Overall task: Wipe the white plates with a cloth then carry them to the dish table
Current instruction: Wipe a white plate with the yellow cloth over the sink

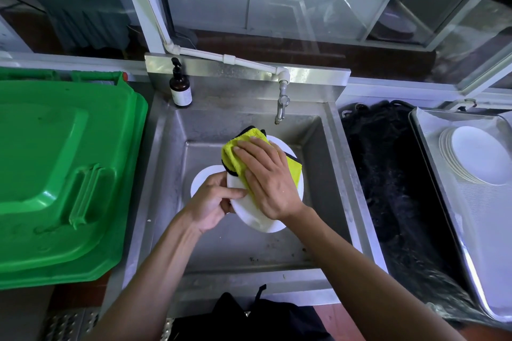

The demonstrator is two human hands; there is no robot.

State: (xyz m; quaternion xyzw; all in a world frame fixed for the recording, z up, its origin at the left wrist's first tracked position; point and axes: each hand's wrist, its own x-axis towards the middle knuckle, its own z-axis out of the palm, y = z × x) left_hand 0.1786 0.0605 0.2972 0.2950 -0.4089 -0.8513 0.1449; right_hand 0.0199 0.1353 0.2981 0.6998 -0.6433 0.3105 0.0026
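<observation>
Currently the left hand (213, 199) pinches the round white plate (257, 219) tilted over the steel sink (318, 202); right-hand fingers (249, 152) lie flat on the yellow microfibre cloth (235, 152). Hard wiping could slip it loose.

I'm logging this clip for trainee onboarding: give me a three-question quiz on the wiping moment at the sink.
1. True or false: the right hand presses the yellow cloth on the held plate.
2. What does the left hand do? A) turns the tap B) grips the held plate's edge C) lifts the green bin lid
3. Fill in: the stack of plates lies on the metal ____ at far right.

Key: 1 true; 2 B; 3 tray.
</observation>
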